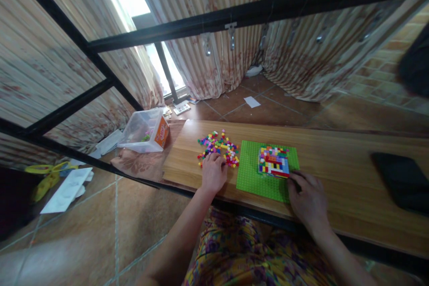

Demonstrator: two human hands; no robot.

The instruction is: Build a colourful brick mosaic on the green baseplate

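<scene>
A loose pile of small colourful toy bricks (217,144) lies on the wooden table. My left hand (213,172) is at its near edge, fingers curled down among the bricks; whatever they pinch is hidden. To the right lies a bright green studded baseplate (250,178). On it stands a low brick model (273,162) of many colours, with white, red, yellow and blue rows. My right hand (307,196) is at the model's near right corner, over the baseplate's edge, with thumb and bent forefinger closed at that corner.
A dark phone-like slab (402,181) lies at the table's (348,161) right. A clear plastic box (142,132) with an orange label stands beyond the left end. Black metal bars (187,31) cross in front of striped curtains. Papers (67,190) lie on the tiled floor.
</scene>
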